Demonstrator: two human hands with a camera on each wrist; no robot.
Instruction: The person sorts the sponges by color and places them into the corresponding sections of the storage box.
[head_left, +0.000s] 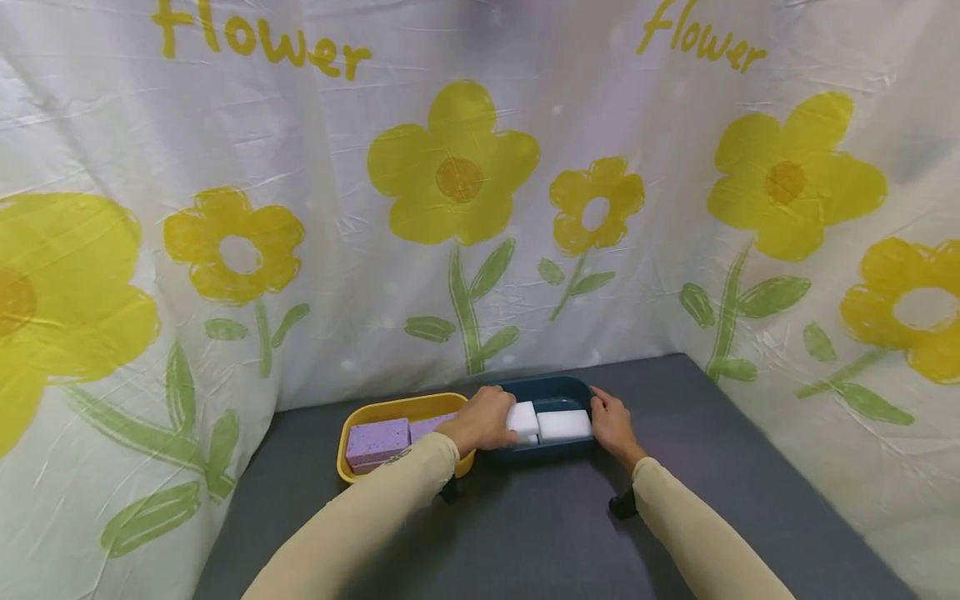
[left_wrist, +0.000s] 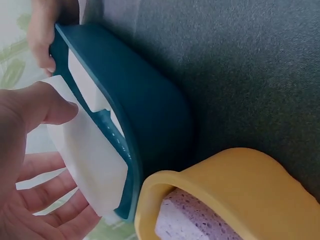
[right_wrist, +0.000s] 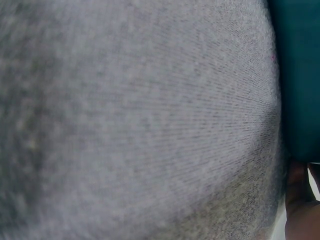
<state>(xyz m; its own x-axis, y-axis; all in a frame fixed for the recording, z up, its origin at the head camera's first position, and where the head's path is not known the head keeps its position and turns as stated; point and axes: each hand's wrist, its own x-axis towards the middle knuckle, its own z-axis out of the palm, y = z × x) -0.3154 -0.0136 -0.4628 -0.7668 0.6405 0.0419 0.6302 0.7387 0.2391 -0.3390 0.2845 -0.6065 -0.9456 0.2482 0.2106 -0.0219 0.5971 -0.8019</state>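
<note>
My left hand pinches a white sponge between thumb and fingers, over the left part of a dark teal bin. In the left wrist view that sponge is tilted and overlaps the bin's opening. More white sponges lie inside the bin. At the bin's right end, my right hand grips the rim; in the right wrist view only part of that hand shows beside the teal wall. Left of the teal bin, a yellow bin holds several purple speckled sponges, partly hidden by my left forearm.
Both bins stand side by side near the back of a dark grey table. A white curtain with yellow flowers hangs behind and along the sides. Dark wrist straps show under both sleeves.
</note>
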